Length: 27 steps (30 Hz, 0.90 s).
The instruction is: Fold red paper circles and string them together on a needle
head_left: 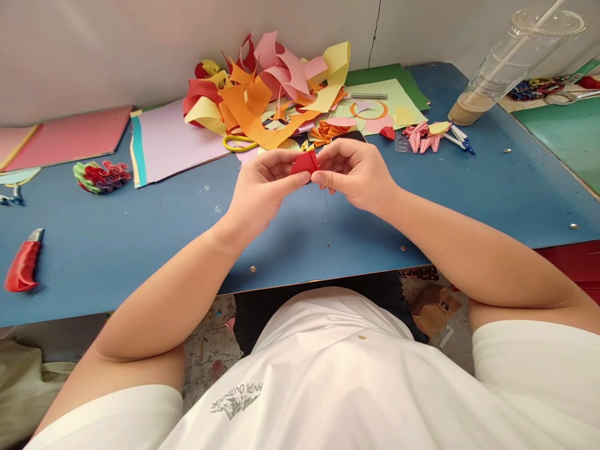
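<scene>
Between my two hands, just above the blue table (300,231), is a small folded piece of red paper (304,162). My left hand (262,187) pinches its left side between thumb and fingers. The fingertips of my right hand (359,172) close on its right edge, with the thumb in front. Some of its folds are hidden behind my fingers. Right behind my hands lie folded orange paper pieces (328,131) and yellow-handled scissors (239,144), partly covered by paper.
Colored paper scraps (290,75) pile up by the wall. A tall plastic cup (506,69) with a straw stands back right, near folded pink pieces (422,137) and pens (462,139). A red utility knife (23,265) lies left, blade showing. Paper sheets (182,137) lie back left.
</scene>
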Motion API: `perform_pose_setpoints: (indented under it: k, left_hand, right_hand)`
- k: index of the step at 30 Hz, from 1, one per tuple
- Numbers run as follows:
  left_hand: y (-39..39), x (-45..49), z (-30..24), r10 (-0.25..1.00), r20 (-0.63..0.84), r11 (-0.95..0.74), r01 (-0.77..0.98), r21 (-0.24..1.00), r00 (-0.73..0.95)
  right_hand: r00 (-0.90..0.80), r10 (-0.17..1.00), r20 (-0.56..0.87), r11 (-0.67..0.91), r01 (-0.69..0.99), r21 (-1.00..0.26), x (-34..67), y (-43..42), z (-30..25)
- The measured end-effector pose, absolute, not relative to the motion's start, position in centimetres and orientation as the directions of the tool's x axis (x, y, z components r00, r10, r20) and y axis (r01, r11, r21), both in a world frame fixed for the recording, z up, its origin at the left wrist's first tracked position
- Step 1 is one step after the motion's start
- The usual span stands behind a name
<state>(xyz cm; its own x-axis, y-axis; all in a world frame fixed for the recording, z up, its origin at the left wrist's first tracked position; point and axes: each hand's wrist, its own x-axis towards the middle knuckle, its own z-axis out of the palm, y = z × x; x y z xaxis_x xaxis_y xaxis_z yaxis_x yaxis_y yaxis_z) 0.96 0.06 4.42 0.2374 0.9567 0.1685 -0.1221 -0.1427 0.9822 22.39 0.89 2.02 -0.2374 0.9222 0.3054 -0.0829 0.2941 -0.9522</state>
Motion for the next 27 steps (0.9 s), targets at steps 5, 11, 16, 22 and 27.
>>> perform_pose_setpoints:
  k: [5, 11, 16, 22, 27]
  left_hand:
    - [0.6, 0.9, 4.1, 0.962, 0.036, 0.012, -0.172, 0.985, 0.269]
    - [0.4, 1.0, 3.9, 0.958, 0.034, 0.005, -0.134, 0.991, 0.286]
    - [0.8, 0.8, 4.0, 0.974, 0.043, -0.024, -0.09, 0.996, 0.221]
    - [1.6, 0.6, 3.9, 0.993, 0.022, -0.009, -0.111, 0.994, 0.119]
    - [1.9, 0.6, 3.7, 0.994, 0.03, -0.016, -0.142, 0.99, 0.102]
  right_hand:
    - [-0.253, 0.922, 0.294, 0.287, -0.065, -0.956, 22.3, 1.0, 1.5]
    - [-0.31, 0.904, 0.293, 0.292, -0.05, -0.955, 22.3, 1.1, 1.3]
    - [-0.361, 0.896, 0.258, 0.267, -0.025, -0.963, 22.4, 1.3, 1.0]
    - [-0.43, 0.89, 0.155, 0.247, 0.167, -0.954, 23.0, 1.9, 1.0]
    - [-0.356, 0.929, 0.104, 0.131, 0.051, -0.99, 22.8, 1.9, 0.8]
